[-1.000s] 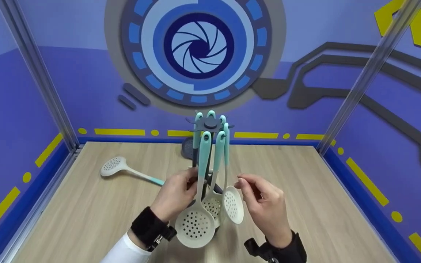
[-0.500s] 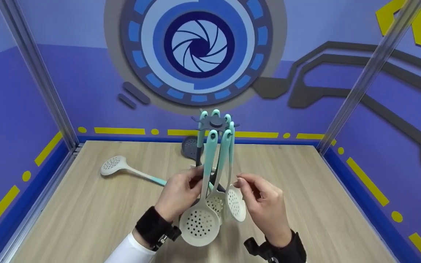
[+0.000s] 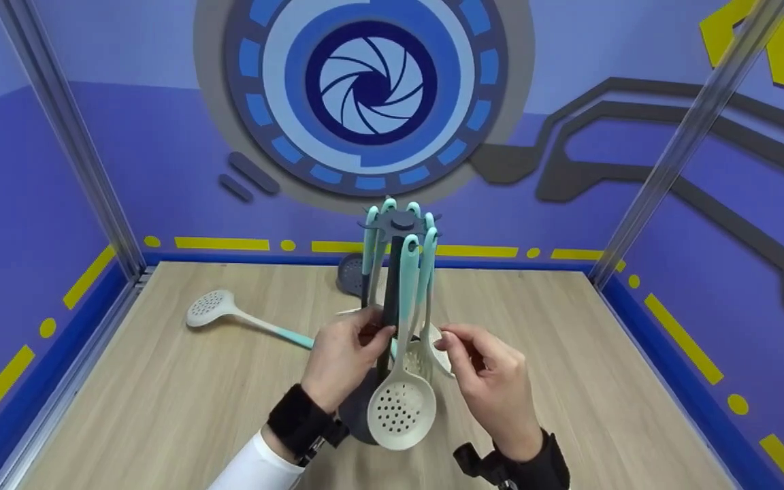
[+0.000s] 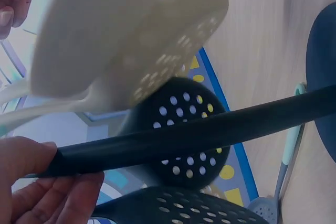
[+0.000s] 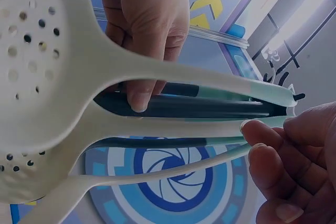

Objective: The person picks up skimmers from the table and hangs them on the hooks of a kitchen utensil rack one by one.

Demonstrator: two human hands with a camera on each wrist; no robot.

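My left hand [image 3: 344, 350] grips the dark upright pole [image 3: 393, 279] of a utensil stand, thumb and fingers pinched round it. Several teal-handled utensils hang from the hooked top [image 3: 402, 222]. In front hangs a cream skimmer [image 3: 402, 412]; more cream and dark perforated heads, such as a dark skimmer [image 4: 181, 114], show in the left wrist view. There the pole runs down to a dark base [image 4: 323, 77]. Right of the stand, my right hand [image 3: 491, 381] hovers close to the handles with loosely curled fingers and holds nothing.
On the wooden table [image 3: 160, 381] a cream skimmer [image 3: 209, 308] with a teal handle lies left of the stand. Behind the stand lies a dark grey skimmer [image 3: 351, 274]. Printed walls and metal posts [image 3: 678, 156] enclose the table.
The stand has turned, its front side swinging to the right, and shifted slightly right. My left hand has moved a little right, now on the bare pole. My right hand has stayed still.
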